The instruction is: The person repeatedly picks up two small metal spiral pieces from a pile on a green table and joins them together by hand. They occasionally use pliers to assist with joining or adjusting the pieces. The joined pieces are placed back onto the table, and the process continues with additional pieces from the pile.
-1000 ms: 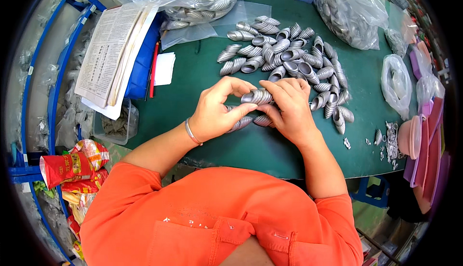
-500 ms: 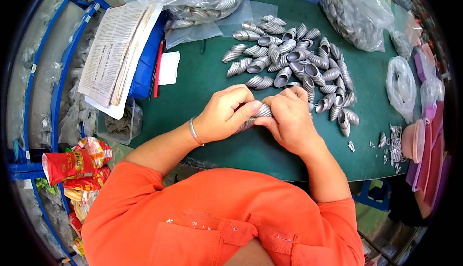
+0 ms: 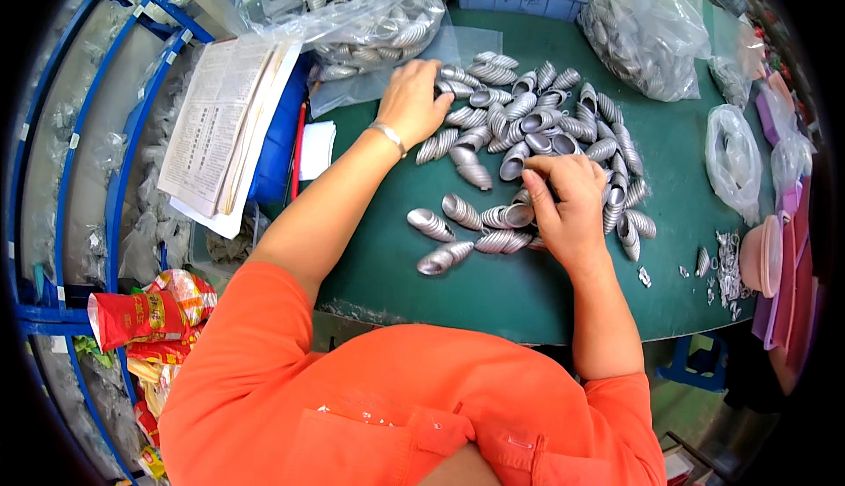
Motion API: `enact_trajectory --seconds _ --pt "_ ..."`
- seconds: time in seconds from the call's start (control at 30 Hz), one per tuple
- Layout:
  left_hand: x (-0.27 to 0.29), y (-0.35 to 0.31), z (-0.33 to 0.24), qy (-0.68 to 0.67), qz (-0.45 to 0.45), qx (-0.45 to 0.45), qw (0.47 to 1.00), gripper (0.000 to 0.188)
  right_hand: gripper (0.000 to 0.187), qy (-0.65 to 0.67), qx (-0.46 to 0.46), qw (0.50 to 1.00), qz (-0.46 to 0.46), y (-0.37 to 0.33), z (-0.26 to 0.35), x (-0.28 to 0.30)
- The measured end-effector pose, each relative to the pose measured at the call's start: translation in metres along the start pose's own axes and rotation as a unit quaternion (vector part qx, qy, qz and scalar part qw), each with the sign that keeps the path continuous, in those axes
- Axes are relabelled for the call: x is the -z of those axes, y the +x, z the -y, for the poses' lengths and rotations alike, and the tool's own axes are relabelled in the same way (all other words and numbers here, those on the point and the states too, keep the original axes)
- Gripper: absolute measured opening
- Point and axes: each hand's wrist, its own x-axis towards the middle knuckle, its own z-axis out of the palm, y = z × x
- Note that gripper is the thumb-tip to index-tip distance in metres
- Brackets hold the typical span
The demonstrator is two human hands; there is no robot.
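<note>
A heap of hollow, ribbed silver metal caps point(image 3: 498, 122) with slanted mouths covers the middle of the table. At its left edge is my left hand point(image 3: 411, 106), thumb and forefinger apart beside the nearest caps. My right hand point(image 3: 568, 209) bends over the heap's near side, thumb and fingers curled close together; what lies under the fingertips, if anything, is hidden. A smaller group of loose caps point(image 3: 461, 210) lies nearer to me, to the left of my right hand.
Clear bags of similar caps point(image 3: 378, 28) point(image 3: 647, 37) and a blue bin point(image 3: 519, 0) stand at the back of the green table point(image 3: 378, 283). Papers point(image 3: 224, 125) and a red pen point(image 3: 299, 147) lie left. Small metal bits point(image 3: 729, 266) and a pink tub point(image 3: 761, 257) are right.
My hands have moved apart from the caps they held together. My left hand has gone up to the heap's left edge, the right slightly right. Several caps now lie in the nearer group.
</note>
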Motion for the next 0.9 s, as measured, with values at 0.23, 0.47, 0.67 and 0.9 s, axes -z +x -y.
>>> enact_trajectory --seconds 0.23,0.47,0.67,0.9 --pt "0.011 0.004 -0.008 -0.133 -0.026 0.089 0.987 0.027 0.014 0.037 0.004 0.999 -0.016 0.002 -0.002 0.000" --pt "0.049 -0.039 -0.086 -0.333 0.010 -0.116 0.936 0.042 0.048 0.260 -0.072 0.963 -0.023 -0.002 0.003 -0.002" --pt "0.047 -0.046 -0.080 -0.430 0.086 -0.095 0.894 0.039 0.034 0.269 0.016 0.963 0.013 0.000 0.003 0.001" --pt "0.046 -0.054 -0.100 -0.277 0.093 0.007 0.956 0.041 0.035 0.263 -0.042 0.961 0.079 -0.011 0.013 -0.010"
